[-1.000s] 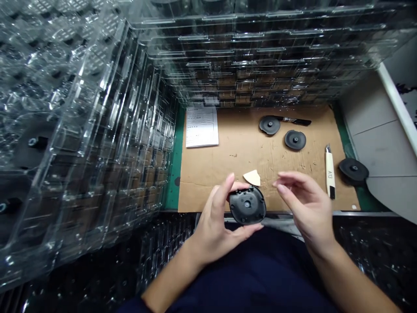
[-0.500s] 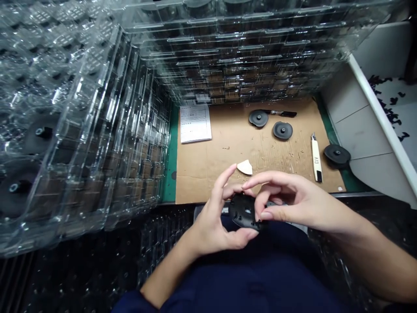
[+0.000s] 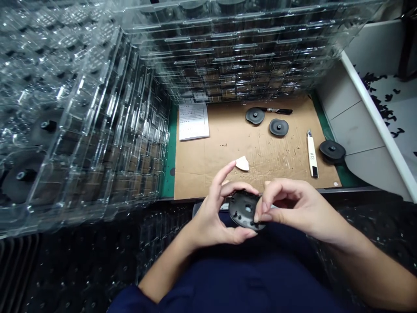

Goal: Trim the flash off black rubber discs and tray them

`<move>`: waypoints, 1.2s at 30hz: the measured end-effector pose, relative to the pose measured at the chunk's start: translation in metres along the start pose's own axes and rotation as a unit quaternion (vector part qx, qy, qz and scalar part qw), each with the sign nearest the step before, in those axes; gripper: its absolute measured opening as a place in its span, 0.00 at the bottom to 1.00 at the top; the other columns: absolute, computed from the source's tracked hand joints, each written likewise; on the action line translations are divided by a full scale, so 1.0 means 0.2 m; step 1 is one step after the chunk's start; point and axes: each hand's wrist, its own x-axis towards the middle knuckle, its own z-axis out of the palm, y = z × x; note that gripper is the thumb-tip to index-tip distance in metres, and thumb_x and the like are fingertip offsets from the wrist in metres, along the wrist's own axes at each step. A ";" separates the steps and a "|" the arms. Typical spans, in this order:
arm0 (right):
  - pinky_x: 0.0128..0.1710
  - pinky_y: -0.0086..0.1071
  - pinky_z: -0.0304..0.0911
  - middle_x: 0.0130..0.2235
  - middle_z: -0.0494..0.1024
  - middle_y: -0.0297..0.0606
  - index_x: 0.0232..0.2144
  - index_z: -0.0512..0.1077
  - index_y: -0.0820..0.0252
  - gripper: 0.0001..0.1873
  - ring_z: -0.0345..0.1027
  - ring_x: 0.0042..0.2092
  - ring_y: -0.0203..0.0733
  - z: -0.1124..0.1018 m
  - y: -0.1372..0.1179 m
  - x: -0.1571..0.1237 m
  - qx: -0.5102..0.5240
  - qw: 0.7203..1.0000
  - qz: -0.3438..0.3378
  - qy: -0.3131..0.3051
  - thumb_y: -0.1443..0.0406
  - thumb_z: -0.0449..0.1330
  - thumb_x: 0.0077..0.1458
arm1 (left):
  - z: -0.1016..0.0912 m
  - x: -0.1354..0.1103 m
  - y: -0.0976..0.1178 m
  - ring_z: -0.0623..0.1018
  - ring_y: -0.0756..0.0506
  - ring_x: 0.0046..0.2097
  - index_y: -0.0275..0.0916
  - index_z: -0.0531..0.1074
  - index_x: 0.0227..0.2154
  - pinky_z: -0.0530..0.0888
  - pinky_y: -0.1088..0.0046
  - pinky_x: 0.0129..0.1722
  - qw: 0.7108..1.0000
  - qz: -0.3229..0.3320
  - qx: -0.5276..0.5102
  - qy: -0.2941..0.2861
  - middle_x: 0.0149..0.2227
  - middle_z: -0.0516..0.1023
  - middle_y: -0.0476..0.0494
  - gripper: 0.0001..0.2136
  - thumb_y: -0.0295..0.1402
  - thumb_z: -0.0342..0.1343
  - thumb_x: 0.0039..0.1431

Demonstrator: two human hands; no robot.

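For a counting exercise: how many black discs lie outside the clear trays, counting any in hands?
4: two discs on the cardboard, a third past its right edge, the fourth between the left hand and right hand. Others may hide behind the trays.

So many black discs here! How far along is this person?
Hard to say exactly. Looking done: black discs sitting in the stacked clear trays, with black scraps lying off to the right. In hand: one disc, held by the left hand while the right hand pinches its edge. Apparently left: two discs on the cardboard, and a third disc on the green mat.
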 end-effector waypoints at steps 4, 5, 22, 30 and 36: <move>0.36 0.26 0.67 0.32 0.77 0.33 0.31 0.74 0.58 0.05 0.72 0.34 0.33 -0.01 0.03 -0.03 -0.003 0.999 -0.012 0.042 0.70 0.66 0.48 | 0.01 0.01 0.01 0.71 0.38 0.53 0.51 0.41 0.63 0.67 0.57 0.54 0.998 0.046 0.024 0.024 0.51 0.70 0.39 0.47 0.29 0.66 0.46; 0.35 0.26 0.67 0.32 0.77 0.33 0.31 0.74 0.58 0.05 0.72 0.34 0.33 -0.01 0.04 -0.03 -0.004 0.999 -0.012 0.049 0.69 0.66 0.48 | 0.01 0.02 0.01 0.71 0.39 0.53 0.52 0.41 0.63 0.67 0.58 0.54 0.998 0.052 0.029 0.028 0.52 0.70 0.39 0.47 0.28 0.66 0.46; 0.42 0.46 0.61 0.37 0.78 0.39 0.41 0.72 0.52 0.15 0.69 0.41 0.51 -0.49 0.54 0.36 -0.513 0.816 -0.185 0.189 0.56 0.51 0.57 | -0.30 -0.30 0.68 0.77 0.48 0.31 0.40 0.76 0.28 0.71 0.76 0.32 0.877 -0.156 0.444 0.100 0.28 0.79 0.47 0.07 0.39 0.62 0.51; 0.39 0.43 0.58 0.36 0.78 0.39 0.38 0.74 0.53 0.17 0.70 0.40 0.51 -0.47 0.65 0.47 -0.527 0.799 -0.201 0.208 0.54 0.49 0.59 | -0.89 -0.30 1.00 0.67 0.40 0.56 0.29 0.75 0.39 0.59 0.65 0.58 0.542 -0.182 0.702 0.425 0.53 0.72 0.37 0.21 0.46 0.51 0.57; 0.42 0.42 0.58 0.36 0.78 0.38 0.38 0.74 0.55 0.13 0.70 0.40 0.48 -0.46 0.65 0.47 -0.504 0.807 -0.234 0.201 0.58 0.52 0.59 | -1.21 -0.27 0.88 0.76 0.40 0.36 0.33 0.77 0.36 0.68 0.69 0.36 0.586 -0.285 0.642 0.404 0.33 0.80 0.41 0.25 0.52 0.50 0.54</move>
